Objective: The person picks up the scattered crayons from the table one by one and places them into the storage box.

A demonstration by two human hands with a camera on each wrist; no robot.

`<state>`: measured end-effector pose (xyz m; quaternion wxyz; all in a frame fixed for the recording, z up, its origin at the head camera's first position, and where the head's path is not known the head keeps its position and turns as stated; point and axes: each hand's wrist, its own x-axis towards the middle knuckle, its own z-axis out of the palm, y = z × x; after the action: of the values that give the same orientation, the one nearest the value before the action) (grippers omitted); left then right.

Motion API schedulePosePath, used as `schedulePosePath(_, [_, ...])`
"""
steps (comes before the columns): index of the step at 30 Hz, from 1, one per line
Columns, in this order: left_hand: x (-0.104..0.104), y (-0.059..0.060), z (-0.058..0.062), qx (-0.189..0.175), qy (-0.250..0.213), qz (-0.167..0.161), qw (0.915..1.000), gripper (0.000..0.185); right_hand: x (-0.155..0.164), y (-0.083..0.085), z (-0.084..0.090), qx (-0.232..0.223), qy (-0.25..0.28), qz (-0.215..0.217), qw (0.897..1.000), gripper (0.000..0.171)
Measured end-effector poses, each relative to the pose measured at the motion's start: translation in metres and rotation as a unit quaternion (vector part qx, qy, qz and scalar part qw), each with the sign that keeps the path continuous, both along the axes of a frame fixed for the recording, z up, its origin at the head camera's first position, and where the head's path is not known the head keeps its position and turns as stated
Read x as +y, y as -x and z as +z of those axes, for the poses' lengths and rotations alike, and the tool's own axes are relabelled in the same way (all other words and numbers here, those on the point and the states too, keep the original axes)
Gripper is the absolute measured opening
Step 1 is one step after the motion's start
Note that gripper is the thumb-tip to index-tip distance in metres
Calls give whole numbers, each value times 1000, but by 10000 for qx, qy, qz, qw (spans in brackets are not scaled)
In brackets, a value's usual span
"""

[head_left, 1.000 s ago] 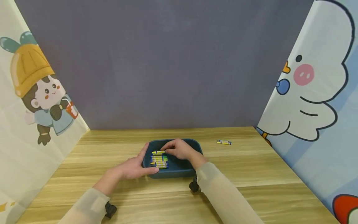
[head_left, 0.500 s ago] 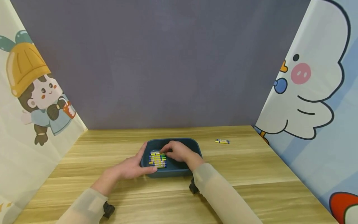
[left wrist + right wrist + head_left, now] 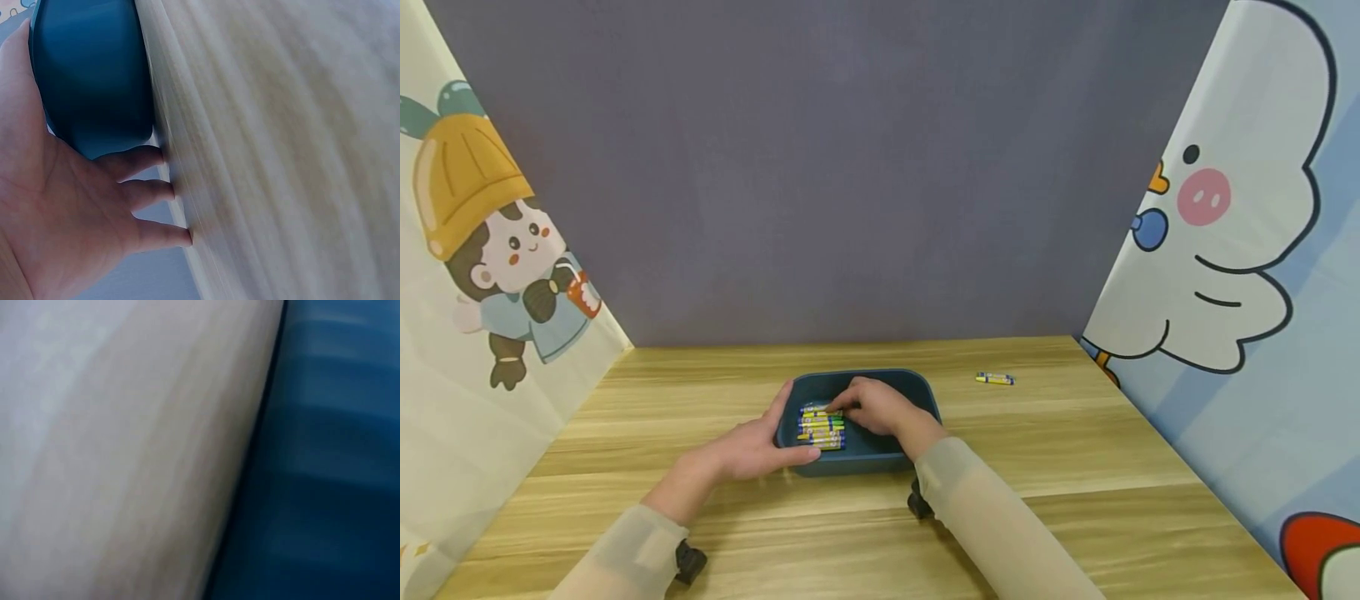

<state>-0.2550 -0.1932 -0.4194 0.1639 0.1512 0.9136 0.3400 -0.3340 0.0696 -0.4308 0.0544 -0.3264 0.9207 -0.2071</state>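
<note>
A dark blue tray point(image 3: 917, 398) stands on the wooden table point(image 3: 1075, 467) and holds a row of several yellow-and-blue crayons point(image 3: 821, 427). My left hand point(image 3: 784, 433) grips the tray's near left corner, with the thumb along the front wall and a finger up the left side. In the left wrist view, the left hand point(image 3: 69, 206) cups the tray point(image 3: 87, 75) and three fingers rest on the table. My right hand point(image 3: 842, 407) reaches into the tray and pinches the right end of the farthest crayon. The right wrist view is blurred and shows only the tray wall point(image 3: 325, 487) and wood.
One lone crayon point(image 3: 996, 379) lies on the table to the right of the tray, near the back. Cartoon-printed cloth panels point(image 3: 490, 275) close in both sides, and a grey wall point(image 3: 865, 167) stands behind.
The right hand lowered the farthest crayon onto the row and stays on it. The left hand keeps its grip on the tray. The head camera shifted slightly.
</note>
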Motion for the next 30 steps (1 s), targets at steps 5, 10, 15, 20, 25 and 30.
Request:
schedulePosePath(5, [-1, 0, 0, -37, 13, 17, 10000, 129, 0, 1, 0, 24, 6, 44, 10000, 31])
schedulePosePath(10, [-2, 0, -2, -107, -6, 14, 9999, 129, 1, 1, -1, 10, 56, 90, 9999, 31])
schedulePosePath(15, [-2, -1, -2, -141, -19, 82, 9999, 129, 1, 3, 0, 81, 227, 222, 9995, 31])
schedulePosePath(20, [-1, -2, -2, -119, -15, 86, 9999, 130, 8, 3, 9, -64, 799, 162, 9966, 31])
schedulePosePath(25, [0, 0, -2, 14, -75, 77, 9999, 129, 31, 8, 28, -134, 1463, -115, 9891, 28])
schedulePosePath(30, [-1, -1, -1, 81, 139, 79, 9998, 131, 75, 19, 41, 117, 1666, -534, 9845, 28])
